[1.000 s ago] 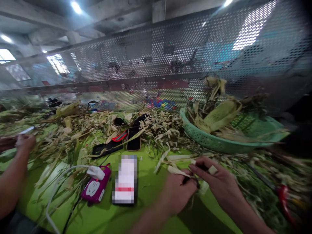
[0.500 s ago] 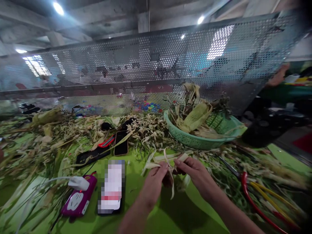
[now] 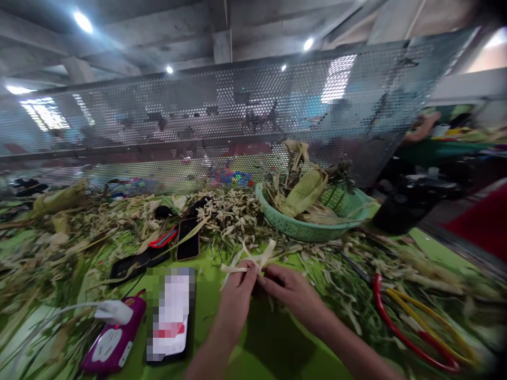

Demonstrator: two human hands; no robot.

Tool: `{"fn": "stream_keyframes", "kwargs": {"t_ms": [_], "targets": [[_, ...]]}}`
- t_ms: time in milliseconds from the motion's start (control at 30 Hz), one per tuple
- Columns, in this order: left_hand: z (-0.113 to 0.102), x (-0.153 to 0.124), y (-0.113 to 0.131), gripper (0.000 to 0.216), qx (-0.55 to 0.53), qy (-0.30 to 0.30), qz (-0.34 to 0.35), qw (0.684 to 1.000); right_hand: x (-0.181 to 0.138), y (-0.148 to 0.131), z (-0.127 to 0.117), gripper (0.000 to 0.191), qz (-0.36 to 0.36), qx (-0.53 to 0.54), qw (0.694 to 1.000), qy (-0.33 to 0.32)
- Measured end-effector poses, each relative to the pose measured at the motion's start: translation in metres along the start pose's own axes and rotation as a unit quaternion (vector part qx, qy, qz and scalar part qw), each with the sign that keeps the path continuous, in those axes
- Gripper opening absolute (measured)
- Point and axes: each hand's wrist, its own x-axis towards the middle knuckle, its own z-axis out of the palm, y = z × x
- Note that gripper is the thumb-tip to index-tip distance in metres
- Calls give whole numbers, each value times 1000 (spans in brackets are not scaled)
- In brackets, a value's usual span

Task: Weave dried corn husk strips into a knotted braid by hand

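Observation:
My left hand (image 3: 236, 295) and my right hand (image 3: 288, 287) meet over the green table (image 3: 273, 359), fingers pinched together on pale strips of dried corn husk (image 3: 253, 259). The strips stick up and out to the left between the fingertips. Both hands hover just above the tabletop, in front of a heap of shredded husk (image 3: 233, 214).
A teal basket (image 3: 304, 228) with husked corn stands behind right. Phones (image 3: 187, 245) and a blurred-screen phone (image 3: 170, 316) lie left, beside a purple power strip (image 3: 113, 343). Red and yellow shears (image 3: 412, 327) lie right. A perforated metal screen (image 3: 222, 121) closes the back.
The view has swung right, shifting everything leftward. My hands drew closer together on the husk strips. The other person's hand at the left edge is out of view.

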Motion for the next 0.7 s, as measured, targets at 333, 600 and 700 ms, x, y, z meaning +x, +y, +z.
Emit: {"fn": "stream_keyframes", "kwargs": {"t_ms": [333,600,700], "targets": [[-8,0,-9,40,26,29,-91,995,1,3,-2,19,-58,-144,988,25],[1,-10,11,31,-89,80,-98,988,-4,-5,-4,19,-116,-127,985,4],[2,-10,16,33,-71,58,-59,994,-3,-5,-3,24,-115,-116,986,31]]}}
